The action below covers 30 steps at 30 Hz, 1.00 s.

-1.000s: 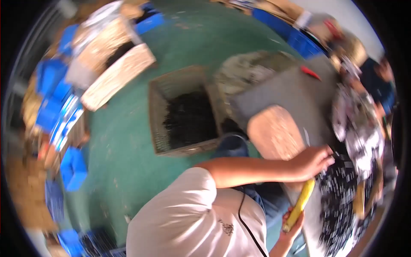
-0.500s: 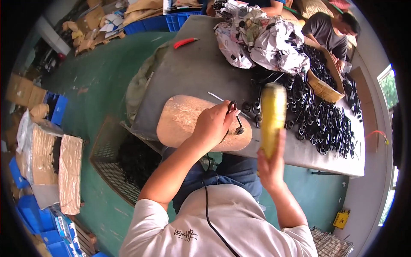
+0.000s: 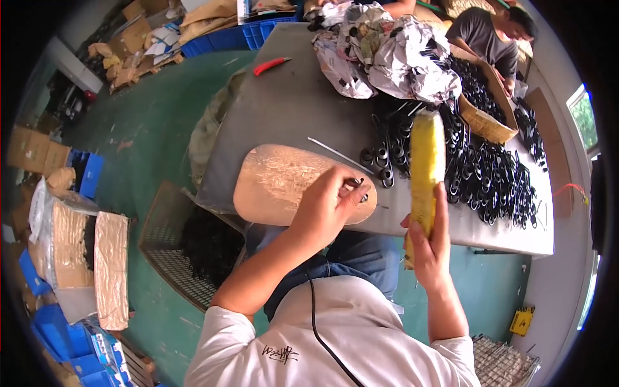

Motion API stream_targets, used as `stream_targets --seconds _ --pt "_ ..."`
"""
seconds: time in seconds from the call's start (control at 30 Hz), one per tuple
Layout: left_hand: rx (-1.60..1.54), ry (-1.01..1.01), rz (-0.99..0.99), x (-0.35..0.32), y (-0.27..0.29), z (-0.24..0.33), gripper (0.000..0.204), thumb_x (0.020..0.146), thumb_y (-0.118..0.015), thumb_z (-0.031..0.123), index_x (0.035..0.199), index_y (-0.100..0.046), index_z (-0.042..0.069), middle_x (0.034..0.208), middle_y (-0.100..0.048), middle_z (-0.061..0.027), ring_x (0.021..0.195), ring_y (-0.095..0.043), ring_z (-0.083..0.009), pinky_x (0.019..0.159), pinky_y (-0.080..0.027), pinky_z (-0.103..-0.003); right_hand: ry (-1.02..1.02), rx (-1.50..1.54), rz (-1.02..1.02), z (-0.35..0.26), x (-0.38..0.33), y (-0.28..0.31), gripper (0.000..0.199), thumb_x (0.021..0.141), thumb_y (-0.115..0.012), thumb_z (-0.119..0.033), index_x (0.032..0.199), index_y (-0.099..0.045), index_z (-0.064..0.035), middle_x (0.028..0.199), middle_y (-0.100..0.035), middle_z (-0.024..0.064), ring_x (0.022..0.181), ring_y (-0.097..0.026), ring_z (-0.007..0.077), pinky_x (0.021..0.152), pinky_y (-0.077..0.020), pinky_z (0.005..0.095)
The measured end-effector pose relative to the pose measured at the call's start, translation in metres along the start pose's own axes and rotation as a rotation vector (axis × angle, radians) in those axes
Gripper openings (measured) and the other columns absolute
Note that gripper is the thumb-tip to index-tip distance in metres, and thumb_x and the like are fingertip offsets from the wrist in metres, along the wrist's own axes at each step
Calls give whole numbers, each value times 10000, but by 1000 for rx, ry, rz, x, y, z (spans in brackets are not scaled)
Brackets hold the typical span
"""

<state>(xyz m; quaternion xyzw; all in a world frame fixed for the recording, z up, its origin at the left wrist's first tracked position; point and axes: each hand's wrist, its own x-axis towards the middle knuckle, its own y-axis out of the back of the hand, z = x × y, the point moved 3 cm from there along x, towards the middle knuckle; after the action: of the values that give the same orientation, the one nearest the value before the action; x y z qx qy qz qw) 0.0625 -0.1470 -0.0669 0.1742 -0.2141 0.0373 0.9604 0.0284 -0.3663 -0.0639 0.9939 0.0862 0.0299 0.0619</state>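
Note:
My left hand point(image 3: 325, 205) is closed over the right end of a worn wooden board point(image 3: 267, 177), pinching a small black part point(image 3: 354, 184). Only the part's dark end shows between my fingers; the rest is hidden. Upright in my right hand point(image 3: 431, 242) is a long yellow bar-shaped thing point(image 3: 427, 155), its exact kind unclear, gripped around its lower end. It stands over the table's front edge, to the right of the board. A thin light rod point(image 3: 335, 153) lies just behind the board.
Many black looped parts point(image 3: 487, 184) cover the table's right side. Behind them sit crumpled paper bundles point(image 3: 412, 61) and a filled carton point(image 3: 487, 122). A red-handled tool point(image 3: 271, 65) lies at the far left. A crate of black pieces point(image 3: 193, 248) stands below left; a co-worker point(image 3: 493, 39) sits far right.
The yellow bar and my right hand have shifted right, and the bar is less blurred. My left hand has turned and lowered, covering more of the black part, which stood up more visibly before.

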Motion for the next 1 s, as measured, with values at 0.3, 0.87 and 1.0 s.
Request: stream_targets --seconds 0.3,0.87,1.0 --pt "161 -59 -35 7 -15 -6 165 915 -703 123 988 -598 17 833 -628 -104 698 -623 -211 635 -500 -318 -401 -204 -175 72 17 -40 680 939 -543 -28 1555 -267 -111 1282 -579 280 1151 -613 362 968 -476 399" --pt "517 263 809 -104 226 -4 159 1002 -510 188 1036 -623 82 816 -540 5 687 -439 -59 569 -338 -210 457 -929 -193 75 51 -26 628 802 -745 -169 1390 -528 -141 911 -589 107 838 -604 313 747 -504 439" --pt "844 453 784 -149 292 -29 219 998 -501 160 1095 -596 -12 1030 -645 -173 901 -626 -293 824 -492 -390 494 -916 145 66 103 -19 338 828 -740 -228 1127 -654 -94 924 -585 109 871 -605 316 745 -499 420"
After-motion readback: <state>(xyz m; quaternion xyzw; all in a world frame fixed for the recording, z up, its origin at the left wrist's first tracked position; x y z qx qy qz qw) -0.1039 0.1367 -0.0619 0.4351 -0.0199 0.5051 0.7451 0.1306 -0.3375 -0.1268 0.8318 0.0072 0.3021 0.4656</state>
